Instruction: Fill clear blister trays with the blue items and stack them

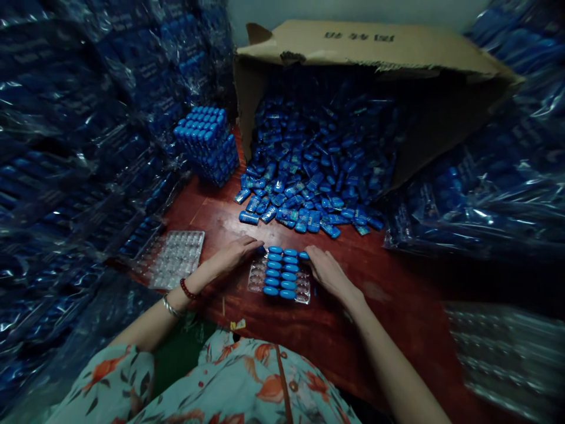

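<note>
From where I stand, the reddish-brown tabletop (pixel 388 282) has a polished, wood-like sheen. Close to its near edge, about midway along, lies a thin clear plastic tray (pixel 257 278), ribbed with oblong hollows. Glossy blue bottles (pixel 273 273), smooth and rounded like capsules, lie across its middle in two neat columns of six, while the moulded hollows show through at both sides.

The left hand (pixel 238 250) reaches to the tray's far left corner, its fingers bent over a small dark blue piece (pixel 260 251); I cannot tell whether they grip it. The right hand (pixel 329 271) curves in at the far right corner, fingertips against the end of another blue bottle (pixel 303 255); whether they are closed on it I cannot make out either. A red bead bracelet (pixel 188 288) and a silvery bangle (pixel 169 304) circle the left wrist.

Toward the tabletop's left edge sits a second clear tray (pixel 179 259), all dimpled plastic. At the far edge a torn-lipped cardboard box (pixel 353 44) gapes open, a shiny heap of labelled blue bottles (pixel 309 182) tumbling from it. A blocky stack (pixel 203 135) rises at the far left corner, beside bundles in crinkled film (pixel 88 118).
</note>
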`<action>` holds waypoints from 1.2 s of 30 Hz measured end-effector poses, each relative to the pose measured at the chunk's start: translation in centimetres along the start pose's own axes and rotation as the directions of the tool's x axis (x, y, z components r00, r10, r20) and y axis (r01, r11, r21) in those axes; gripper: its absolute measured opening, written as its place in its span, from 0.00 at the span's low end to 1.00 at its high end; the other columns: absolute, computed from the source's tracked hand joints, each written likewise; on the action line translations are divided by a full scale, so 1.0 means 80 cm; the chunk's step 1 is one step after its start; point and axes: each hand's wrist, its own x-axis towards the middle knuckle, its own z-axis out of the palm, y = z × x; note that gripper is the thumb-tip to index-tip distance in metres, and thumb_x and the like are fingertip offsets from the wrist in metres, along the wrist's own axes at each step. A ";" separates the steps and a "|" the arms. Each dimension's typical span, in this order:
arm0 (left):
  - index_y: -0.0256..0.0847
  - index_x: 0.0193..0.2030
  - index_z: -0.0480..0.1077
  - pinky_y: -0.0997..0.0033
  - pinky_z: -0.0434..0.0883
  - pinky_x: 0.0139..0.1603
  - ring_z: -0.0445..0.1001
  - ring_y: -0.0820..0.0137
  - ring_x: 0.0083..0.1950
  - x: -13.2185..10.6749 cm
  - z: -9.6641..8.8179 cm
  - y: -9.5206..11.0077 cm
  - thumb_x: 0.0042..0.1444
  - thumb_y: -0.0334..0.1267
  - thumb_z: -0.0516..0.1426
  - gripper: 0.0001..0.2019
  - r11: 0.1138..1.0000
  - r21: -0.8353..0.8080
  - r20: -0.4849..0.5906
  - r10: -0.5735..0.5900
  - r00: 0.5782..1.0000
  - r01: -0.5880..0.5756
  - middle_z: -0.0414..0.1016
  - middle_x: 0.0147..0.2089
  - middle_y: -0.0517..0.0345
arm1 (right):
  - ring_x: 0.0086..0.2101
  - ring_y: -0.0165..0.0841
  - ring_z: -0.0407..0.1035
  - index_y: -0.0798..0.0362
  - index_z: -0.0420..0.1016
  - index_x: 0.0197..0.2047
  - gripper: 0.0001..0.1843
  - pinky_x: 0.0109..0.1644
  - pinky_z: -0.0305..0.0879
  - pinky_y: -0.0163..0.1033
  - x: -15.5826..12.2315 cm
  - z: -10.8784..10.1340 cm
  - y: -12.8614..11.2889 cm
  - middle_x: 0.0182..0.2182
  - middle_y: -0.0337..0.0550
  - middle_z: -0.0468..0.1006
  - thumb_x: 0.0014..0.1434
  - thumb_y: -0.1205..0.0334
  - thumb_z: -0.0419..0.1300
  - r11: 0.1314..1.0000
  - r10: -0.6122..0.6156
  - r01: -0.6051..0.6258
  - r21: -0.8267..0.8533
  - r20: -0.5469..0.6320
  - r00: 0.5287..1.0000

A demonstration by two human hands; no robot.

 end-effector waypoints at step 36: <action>0.38 0.55 0.64 0.64 0.71 0.43 0.71 0.66 0.41 -0.078 0.017 0.018 0.58 0.38 0.54 0.18 0.873 -0.273 -0.357 -0.481 0.801 0.403 0.70 0.44 0.50 | 0.34 0.37 0.71 0.55 0.60 0.58 0.25 0.37 0.66 0.41 -0.058 0.016 0.046 0.38 0.47 0.77 0.61 0.53 0.47 0.931 0.303 -0.205 0.302 -0.328 0.895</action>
